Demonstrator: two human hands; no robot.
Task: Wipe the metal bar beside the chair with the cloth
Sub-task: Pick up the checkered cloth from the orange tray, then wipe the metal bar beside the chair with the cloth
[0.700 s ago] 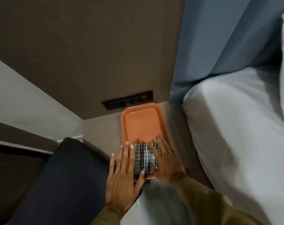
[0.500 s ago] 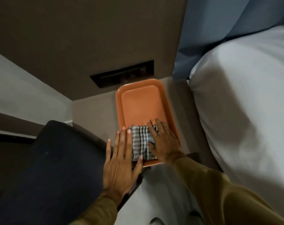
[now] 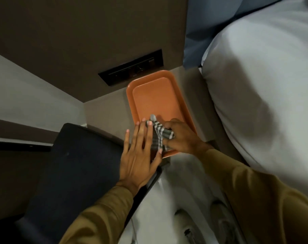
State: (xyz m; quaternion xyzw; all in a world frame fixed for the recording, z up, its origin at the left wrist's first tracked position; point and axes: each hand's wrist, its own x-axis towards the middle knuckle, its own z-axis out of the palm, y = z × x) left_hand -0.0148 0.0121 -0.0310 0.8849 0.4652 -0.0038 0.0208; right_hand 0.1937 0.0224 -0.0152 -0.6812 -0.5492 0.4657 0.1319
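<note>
A grey-and-white checked cloth [image 3: 160, 133] lies bunched at the near end of an orange tray [image 3: 155, 95]. My right hand [image 3: 183, 138] has its fingers closed around the cloth, lifting its right part off the tray. Beside it, my left hand [image 3: 140, 150] lies flat with spread fingers, fingertips on the cloth's left edge and palm over the edge of the dark chair [image 3: 75, 164]. No metal bar is clearly visible; a dark chair frame edge [image 3: 149, 184] runs below my left hand.
The tray sits on a grey bedside ledge [image 3: 103, 113] under a brown wall panel with a black socket strip [image 3: 132, 67]. A white bed [image 3: 264, 85] fills the right side, with a blue curtain [image 3: 202, 18] behind it. Pale floor [image 3: 163, 199] shows between my arms.
The cloth lay flat and folded under both hands; now my right hand has closed on it and bunched it up. The view has tilted down, and the tray has slid up in the frame.
</note>
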